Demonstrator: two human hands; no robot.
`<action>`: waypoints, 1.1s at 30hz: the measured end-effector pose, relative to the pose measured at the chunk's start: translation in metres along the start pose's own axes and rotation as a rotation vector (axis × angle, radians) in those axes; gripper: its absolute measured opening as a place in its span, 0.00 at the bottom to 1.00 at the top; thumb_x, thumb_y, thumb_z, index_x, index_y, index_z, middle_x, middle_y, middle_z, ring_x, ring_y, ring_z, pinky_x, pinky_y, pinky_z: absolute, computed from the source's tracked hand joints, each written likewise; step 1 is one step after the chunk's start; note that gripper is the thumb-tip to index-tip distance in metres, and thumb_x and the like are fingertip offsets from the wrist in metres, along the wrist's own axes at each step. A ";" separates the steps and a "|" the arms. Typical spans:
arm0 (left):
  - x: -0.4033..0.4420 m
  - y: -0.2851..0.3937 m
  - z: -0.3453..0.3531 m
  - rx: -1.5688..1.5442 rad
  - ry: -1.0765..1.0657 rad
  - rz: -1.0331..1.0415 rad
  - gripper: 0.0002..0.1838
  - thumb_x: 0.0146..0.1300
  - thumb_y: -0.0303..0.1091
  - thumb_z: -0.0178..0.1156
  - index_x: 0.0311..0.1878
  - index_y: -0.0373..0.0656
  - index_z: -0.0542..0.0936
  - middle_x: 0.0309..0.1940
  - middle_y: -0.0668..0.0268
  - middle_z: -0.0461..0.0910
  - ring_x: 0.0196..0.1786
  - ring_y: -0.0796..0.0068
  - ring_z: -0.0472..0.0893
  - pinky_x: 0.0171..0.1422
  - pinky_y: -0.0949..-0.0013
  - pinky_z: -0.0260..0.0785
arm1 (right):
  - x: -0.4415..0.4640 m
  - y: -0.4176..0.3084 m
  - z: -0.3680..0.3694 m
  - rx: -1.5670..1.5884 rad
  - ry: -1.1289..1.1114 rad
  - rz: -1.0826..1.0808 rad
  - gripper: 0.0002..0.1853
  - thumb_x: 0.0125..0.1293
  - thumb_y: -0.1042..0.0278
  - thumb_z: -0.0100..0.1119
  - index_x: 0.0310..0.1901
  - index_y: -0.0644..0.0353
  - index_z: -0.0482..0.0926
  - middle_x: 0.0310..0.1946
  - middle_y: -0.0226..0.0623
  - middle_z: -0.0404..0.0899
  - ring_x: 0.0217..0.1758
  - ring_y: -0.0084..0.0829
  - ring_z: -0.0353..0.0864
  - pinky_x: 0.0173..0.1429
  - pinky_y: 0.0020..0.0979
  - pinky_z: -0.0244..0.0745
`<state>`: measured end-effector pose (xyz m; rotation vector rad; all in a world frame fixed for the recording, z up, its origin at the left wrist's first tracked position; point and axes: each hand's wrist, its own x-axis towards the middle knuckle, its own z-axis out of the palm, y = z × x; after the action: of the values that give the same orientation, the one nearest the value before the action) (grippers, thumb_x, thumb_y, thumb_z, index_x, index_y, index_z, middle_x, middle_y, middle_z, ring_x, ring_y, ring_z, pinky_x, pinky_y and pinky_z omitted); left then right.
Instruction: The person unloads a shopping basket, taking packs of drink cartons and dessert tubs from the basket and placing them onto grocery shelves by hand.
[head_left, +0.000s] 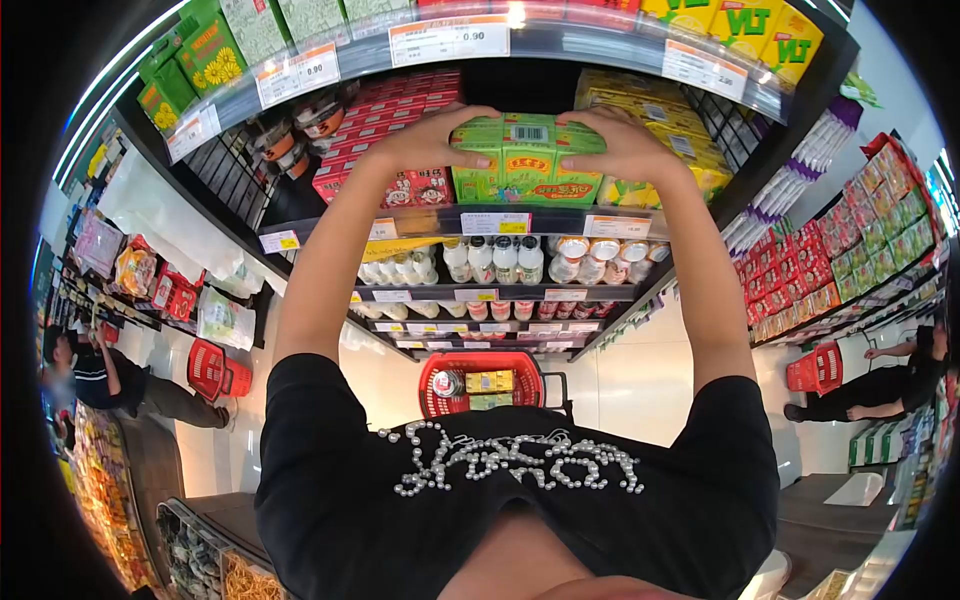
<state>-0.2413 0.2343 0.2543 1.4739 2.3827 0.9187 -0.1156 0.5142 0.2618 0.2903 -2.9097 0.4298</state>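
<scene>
A green multipack of drink cartons [527,180] sits at the front edge of a shelf, its barcode facing up. My left hand [430,143] grips its left side, with the thumb across the front. On the other side, my right hand [625,147] clasps the pack's right end, fingers over the top. Red drink cartons [385,125] are stacked close to my left hand. Yellow cartons [680,125] stand beside and behind my right hand. White price tags [495,222] line the shelf edge just below the pack.
A red shopping basket [428,390] with several packed goods stands on the floor below. An upper shelf edge [560,42] runs above my hands. Bottles [493,260] fill the lower shelf. People with red baskets [205,368] are at far left and far right.
</scene>
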 end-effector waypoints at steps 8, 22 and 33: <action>0.002 -0.014 0.006 0.110 0.098 0.007 0.44 0.48 0.48 0.73 0.68 0.46 0.67 0.58 0.54 0.71 0.62 0.56 0.70 0.66 0.61 0.62 | 0.002 -0.013 -0.003 0.122 0.021 0.096 0.44 0.43 0.48 0.74 0.64 0.55 0.71 0.56 0.44 0.76 0.55 0.42 0.77 0.59 0.38 0.73; 0.001 -0.020 0.002 0.110 0.073 0.030 0.44 0.46 0.51 0.73 0.67 0.48 0.68 0.58 0.53 0.71 0.65 0.54 0.67 0.70 0.61 0.58 | 0.009 -0.001 0.008 0.138 0.078 -0.026 0.41 0.41 0.48 0.74 0.60 0.52 0.75 0.52 0.41 0.79 0.46 0.37 0.83 0.45 0.34 0.80; -0.001 -0.023 0.003 0.127 0.087 0.029 0.45 0.46 0.52 0.73 0.68 0.49 0.68 0.58 0.54 0.71 0.64 0.56 0.69 0.68 0.61 0.60 | 0.010 -0.001 0.009 0.147 0.084 -0.022 0.41 0.40 0.47 0.74 0.59 0.53 0.76 0.53 0.41 0.80 0.55 0.41 0.79 0.60 0.36 0.71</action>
<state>-0.2562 0.2279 0.2382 1.5475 2.5314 0.8691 -0.1259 0.5088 0.2559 0.3174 -2.7951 0.6374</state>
